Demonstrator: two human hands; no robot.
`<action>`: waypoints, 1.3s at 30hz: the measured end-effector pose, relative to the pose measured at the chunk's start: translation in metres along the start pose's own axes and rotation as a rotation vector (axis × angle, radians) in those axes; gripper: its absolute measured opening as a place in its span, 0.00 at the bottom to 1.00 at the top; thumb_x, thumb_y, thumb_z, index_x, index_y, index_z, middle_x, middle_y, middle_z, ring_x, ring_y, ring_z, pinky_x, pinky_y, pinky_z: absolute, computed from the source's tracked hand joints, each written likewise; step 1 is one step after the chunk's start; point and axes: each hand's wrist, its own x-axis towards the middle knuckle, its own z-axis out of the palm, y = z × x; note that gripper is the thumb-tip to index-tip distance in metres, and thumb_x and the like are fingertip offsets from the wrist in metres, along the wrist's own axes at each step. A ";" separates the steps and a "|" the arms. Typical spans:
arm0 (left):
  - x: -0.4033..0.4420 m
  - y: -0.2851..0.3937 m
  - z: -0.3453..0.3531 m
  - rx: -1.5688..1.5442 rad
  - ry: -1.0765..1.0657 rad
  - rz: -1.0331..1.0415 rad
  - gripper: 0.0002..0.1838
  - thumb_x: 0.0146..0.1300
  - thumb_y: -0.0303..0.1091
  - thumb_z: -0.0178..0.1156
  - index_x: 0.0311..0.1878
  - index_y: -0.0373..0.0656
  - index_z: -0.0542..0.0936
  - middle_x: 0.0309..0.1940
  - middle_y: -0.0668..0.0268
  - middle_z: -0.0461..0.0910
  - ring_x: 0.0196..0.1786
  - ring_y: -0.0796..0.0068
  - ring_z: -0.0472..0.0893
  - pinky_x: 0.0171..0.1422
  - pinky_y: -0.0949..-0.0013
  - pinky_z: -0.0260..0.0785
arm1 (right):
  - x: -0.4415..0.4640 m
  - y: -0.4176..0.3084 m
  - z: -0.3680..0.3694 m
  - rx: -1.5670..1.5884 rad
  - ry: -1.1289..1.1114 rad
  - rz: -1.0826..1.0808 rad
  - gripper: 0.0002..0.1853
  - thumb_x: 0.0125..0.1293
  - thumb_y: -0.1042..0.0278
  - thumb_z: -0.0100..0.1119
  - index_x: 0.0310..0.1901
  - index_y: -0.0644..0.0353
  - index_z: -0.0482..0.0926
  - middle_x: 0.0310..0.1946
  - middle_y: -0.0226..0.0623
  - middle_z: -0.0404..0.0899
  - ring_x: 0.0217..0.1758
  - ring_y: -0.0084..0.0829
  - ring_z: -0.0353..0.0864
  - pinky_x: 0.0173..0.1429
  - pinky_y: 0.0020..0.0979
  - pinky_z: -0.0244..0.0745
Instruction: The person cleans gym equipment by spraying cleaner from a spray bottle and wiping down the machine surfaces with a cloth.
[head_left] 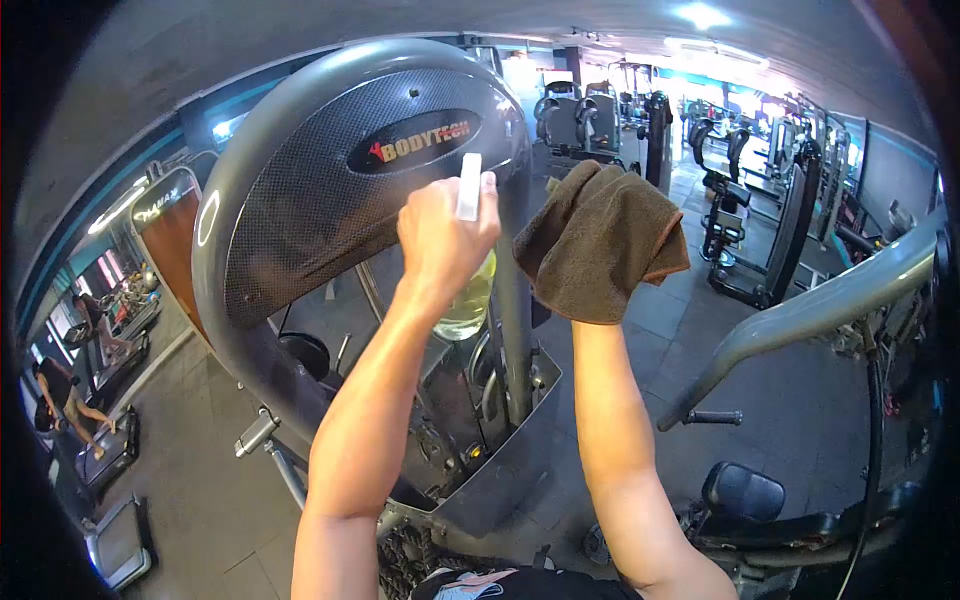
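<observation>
My left hand is wrapped round the neck of a spray bottle, whose white top shows above my fingers. Yellowish liquid fills part of the clear bottle, which hangs below the hand. Behind it stands the grey frame of a gym machine with a dark panel marked "BODYTECH". Over my right hand, raised to the right of the machine, drapes a brown cloth; the cloth hides the fingers.
A curved grey machine arm with a black handle reaches in from the right. A black padded seat is low on the right. Other gym machines stand at the back. A mirror and treadmills are at the left.
</observation>
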 end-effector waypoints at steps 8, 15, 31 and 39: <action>-0.122 -0.039 -0.016 -0.314 -0.075 0.029 0.14 0.67 0.38 0.64 0.33 0.37 0.77 0.22 0.63 0.72 0.27 0.73 0.73 0.33 0.66 0.65 | 0.058 -0.019 0.092 0.535 0.500 -0.460 0.28 0.75 0.56 0.50 0.73 0.53 0.61 0.71 0.39 0.63 0.77 0.37 0.58 0.81 0.40 0.49; -0.365 -0.116 -0.125 -0.114 -0.277 -0.572 0.10 0.60 0.31 0.67 0.30 0.36 0.79 0.22 0.58 0.77 0.25 0.67 0.78 0.32 0.63 0.69 | 0.146 -0.130 0.041 0.248 0.372 -0.398 0.34 0.65 0.40 0.55 0.69 0.48 0.68 0.65 0.41 0.71 0.70 0.50 0.67 0.70 0.60 0.60; -0.481 -0.138 -0.188 -0.016 -0.120 -1.069 0.28 0.69 0.54 0.60 0.56 0.35 0.80 0.38 0.62 0.81 0.41 0.70 0.78 0.45 0.64 0.73 | 0.033 -0.169 0.006 0.742 0.366 -0.460 0.57 0.54 0.43 0.69 0.79 0.57 0.46 0.80 0.52 0.36 0.83 0.55 0.36 0.82 0.54 0.35; -0.467 -0.143 -0.182 0.007 -0.109 -1.179 0.27 0.68 0.54 0.62 0.53 0.36 0.80 0.34 0.66 0.80 0.37 0.76 0.76 0.41 0.67 0.72 | 0.133 -0.073 0.073 0.072 0.235 -0.452 0.13 0.69 0.69 0.50 0.47 0.63 0.82 0.48 0.45 0.80 0.52 0.32 0.80 0.57 0.48 0.78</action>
